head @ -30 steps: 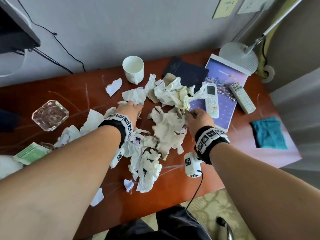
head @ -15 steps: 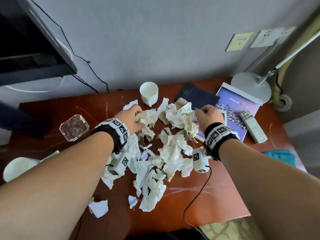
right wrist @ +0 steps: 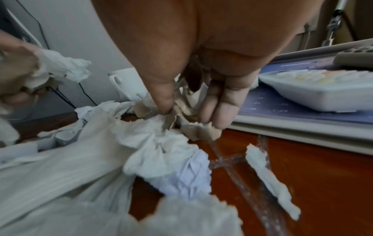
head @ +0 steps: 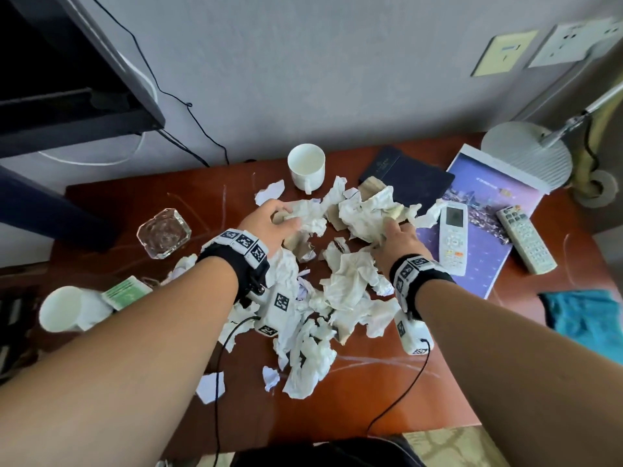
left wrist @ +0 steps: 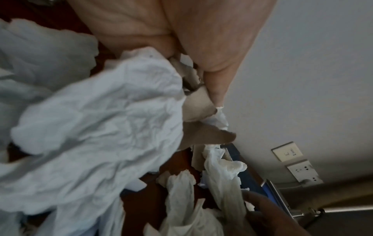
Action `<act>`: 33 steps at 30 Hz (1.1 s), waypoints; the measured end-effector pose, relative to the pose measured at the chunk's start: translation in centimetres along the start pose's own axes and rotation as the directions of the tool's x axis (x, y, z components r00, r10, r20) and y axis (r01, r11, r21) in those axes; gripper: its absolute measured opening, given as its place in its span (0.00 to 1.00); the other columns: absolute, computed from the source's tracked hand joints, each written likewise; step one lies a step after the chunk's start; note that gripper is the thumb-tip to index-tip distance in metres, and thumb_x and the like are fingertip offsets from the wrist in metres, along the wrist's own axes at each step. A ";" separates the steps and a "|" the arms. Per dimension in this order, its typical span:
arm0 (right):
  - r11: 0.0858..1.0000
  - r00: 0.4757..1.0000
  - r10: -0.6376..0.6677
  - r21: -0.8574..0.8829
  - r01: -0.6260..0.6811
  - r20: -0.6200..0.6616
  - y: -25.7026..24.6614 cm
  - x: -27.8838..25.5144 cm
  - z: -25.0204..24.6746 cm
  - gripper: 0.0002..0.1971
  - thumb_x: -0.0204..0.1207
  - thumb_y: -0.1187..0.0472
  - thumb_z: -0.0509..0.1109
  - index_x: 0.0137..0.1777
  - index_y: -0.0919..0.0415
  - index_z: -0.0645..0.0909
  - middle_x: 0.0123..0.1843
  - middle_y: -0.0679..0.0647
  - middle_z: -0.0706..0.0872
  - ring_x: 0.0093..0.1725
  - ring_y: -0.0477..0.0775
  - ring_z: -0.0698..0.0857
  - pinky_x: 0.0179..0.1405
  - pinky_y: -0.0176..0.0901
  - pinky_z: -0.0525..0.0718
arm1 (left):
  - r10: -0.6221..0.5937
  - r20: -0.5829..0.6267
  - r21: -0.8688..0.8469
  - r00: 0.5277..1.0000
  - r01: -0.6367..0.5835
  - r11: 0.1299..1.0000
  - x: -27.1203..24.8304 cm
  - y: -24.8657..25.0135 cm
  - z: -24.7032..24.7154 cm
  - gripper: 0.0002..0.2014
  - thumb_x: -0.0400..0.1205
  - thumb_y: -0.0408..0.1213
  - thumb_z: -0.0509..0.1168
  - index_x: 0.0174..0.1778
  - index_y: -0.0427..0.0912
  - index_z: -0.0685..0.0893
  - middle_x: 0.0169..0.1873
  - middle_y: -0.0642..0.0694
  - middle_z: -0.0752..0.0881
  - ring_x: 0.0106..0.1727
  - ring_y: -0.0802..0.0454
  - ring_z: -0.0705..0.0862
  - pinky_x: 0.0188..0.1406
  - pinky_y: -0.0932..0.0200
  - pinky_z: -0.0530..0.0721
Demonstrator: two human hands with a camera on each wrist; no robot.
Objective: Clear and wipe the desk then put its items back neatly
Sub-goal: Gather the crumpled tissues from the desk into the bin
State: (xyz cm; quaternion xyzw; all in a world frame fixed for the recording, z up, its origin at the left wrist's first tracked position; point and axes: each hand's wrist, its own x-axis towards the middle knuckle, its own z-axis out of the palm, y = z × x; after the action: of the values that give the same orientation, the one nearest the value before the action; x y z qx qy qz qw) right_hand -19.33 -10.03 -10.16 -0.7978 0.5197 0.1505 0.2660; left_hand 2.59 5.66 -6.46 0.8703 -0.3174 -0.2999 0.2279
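A heap of crumpled white tissues (head: 340,288) and torn brown paper scraps covers the middle of the red-brown desk (head: 387,392). At the heap's far left, my left hand (head: 290,221) grips a tissue wad and brown scraps. In the left wrist view the crumpled tissue (left wrist: 101,111) and a brown scrap (left wrist: 197,111) sit under the thumb. On the far right clump (head: 367,210), my right hand (head: 391,229) digs in. The right wrist view shows my right hand (right wrist: 188,115) pinching brown scraps and tissue between thumb and fingers.
A white mug (head: 306,166), a dark folder (head: 408,180), a purple booklet (head: 488,214) and two remotes (head: 453,237) (head: 524,241) lie at the back and right. A teal cloth (head: 586,318) is at the right edge. A glass ashtray (head: 164,232), a green packet (head: 126,289) and a cup (head: 64,308) sit left.
Both hands have moved from the near part of the heap to the far clumps by the mug and folder. The right hand now reaches into the clump with its fingers.
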 end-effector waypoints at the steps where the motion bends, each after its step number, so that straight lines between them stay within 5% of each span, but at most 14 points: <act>1: 1.000 1.000 -0.002 -0.031 0.003 0.004 0.0 0.1 0.0 0.25 0.83 0.61 0.64 0.78 0.51 0.66 0.72 0.59 0.71 0.63 0.68 0.83 0.58 0.62 0.87 | -0.015 0.002 -0.010 1.000 0.015 1.000 0.0 -0.2 0.0 0.17 0.82 0.62 0.67 0.62 0.60 0.80 0.58 0.56 0.83 0.46 0.56 0.84 0.41 0.58 0.78; 4: 0.998 1.000 0.001 -0.056 -0.001 0.010 0.2 0.0 -0.9 0.21 0.77 0.65 0.66 0.69 0.52 0.73 0.64 0.58 0.78 0.57 0.65 0.85 0.56 0.58 0.89 | -0.047 0.009 -0.031 0.999 0.047 0.998 -0.1 -0.5 -0.1 0.19 0.81 0.66 0.66 0.61 0.61 0.80 0.61 0.58 0.81 0.50 0.53 0.84 0.44 0.56 0.78; 7: 1.000 1.000 0.011 -0.007 -0.011 -0.003 0.7 -0.2 -2.2 0.21 0.74 0.66 0.71 0.67 0.54 0.74 0.58 0.56 0.82 0.53 0.61 0.84 0.50 0.50 0.87 | -0.064 0.028 -0.034 0.998 0.065 0.997 -0.4 -0.4 -0.2 0.20 0.79 0.68 0.67 0.61 0.62 0.79 0.56 0.58 0.84 0.41 0.55 0.84 0.34 0.58 0.75; 13: 0.977 0.989 0.059 0.213 -0.029 -0.134 1.0 -1.3 -4.9 0.15 0.80 0.60 0.64 0.65 0.52 0.78 0.50 0.54 0.86 0.47 0.59 0.86 0.44 0.47 0.86 | -0.085 0.071 -0.014 0.994 0.086 0.996 -0.1 -0.1 -0.4 0.16 0.78 0.51 0.74 0.58 0.62 0.77 0.43 0.45 0.91 0.20 0.51 0.77 0.16 0.64 0.70; 16: 0.959 0.989 0.051 0.285 -0.010 -0.139 0.2 -2.1 -5.8 0.05 0.78 0.60 0.63 0.51 0.54 0.80 0.41 0.52 0.87 0.39 0.55 0.85 0.34 0.43 0.80 | -0.106 0.067 -0.016 0.992 0.107 0.994 0.0 -0.4 -0.2 0.11 0.81 0.52 0.69 0.57 0.63 0.76 0.44 0.46 0.91 0.36 0.45 0.92 0.19 0.62 0.75; 19: 0.915 0.992 0.023 0.403 0.029 -0.122 -0.9 -2.8 -5.3 0.07 0.76 0.61 0.63 0.38 0.58 0.80 0.30 0.53 0.81 0.30 0.55 0.79 0.28 0.44 0.78 | -0.133 0.062 -0.012 0.989 0.134 0.991 0.1 -1.0 -0.1 0.10 0.82 0.50 0.67 0.57 0.62 0.77 0.46 0.43 0.91 0.41 0.42 0.94 0.25 0.55 0.81; 22: 0.848 0.997 -0.001 0.529 0.041 -0.076 -2.0 -3.2 -4.2 0.08 0.76 0.61 0.66 0.38 0.61 0.84 0.31 0.63 0.85 0.29 0.56 0.83 0.29 0.53 0.89 | -0.143 0.060 0.022 0.988 0.142 0.990 -0.2 -1.7 -0.1 0.15 0.80 0.44 0.70 0.59 0.59 0.76 0.45 0.44 0.90 0.41 0.43 0.92 0.37 0.51 0.87; 27: 0.739 0.997 0.074 0.673 -0.047 -0.012 -3.2 -3.0 -2.8 0.09 0.79 0.65 0.67 0.38 0.62 0.86 0.32 0.61 0.86 0.29 0.59 0.86 0.38 0.68 0.92 | -0.045 0.048 0.126 0.998 0.038 0.991 -1.5 -2.8 0.8 0.21 0.80 0.39 0.71 0.66 0.52 0.72 0.39 0.48 0.80 0.33 0.50 0.78 0.27 0.57 0.69; 33: 0.720 0.989 0.140 0.691 -0.067 -0.050 -1.2 -2.4 -3.4 0.08 0.77 0.64 0.68 0.40 0.65 0.86 0.33 0.63 0.87 0.32 0.65 0.89 0.35 0.66 0.93 | 0.023 0.108 0.174 0.994 -0.042 0.984 -1.3 -2.6 5.1 0.26 0.77 0.61 0.72 0.62 0.52 0.70 0.59 0.45 0.79 0.50 0.45 0.83 0.44 0.55 0.77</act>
State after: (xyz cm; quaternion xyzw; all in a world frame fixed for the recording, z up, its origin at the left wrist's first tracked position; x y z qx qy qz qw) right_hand -19.36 -9.80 -5.85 -0.6185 0.5948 -0.0774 0.5076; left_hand -0.52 7.32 -11.15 0.8646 -0.3684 -0.3128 0.1379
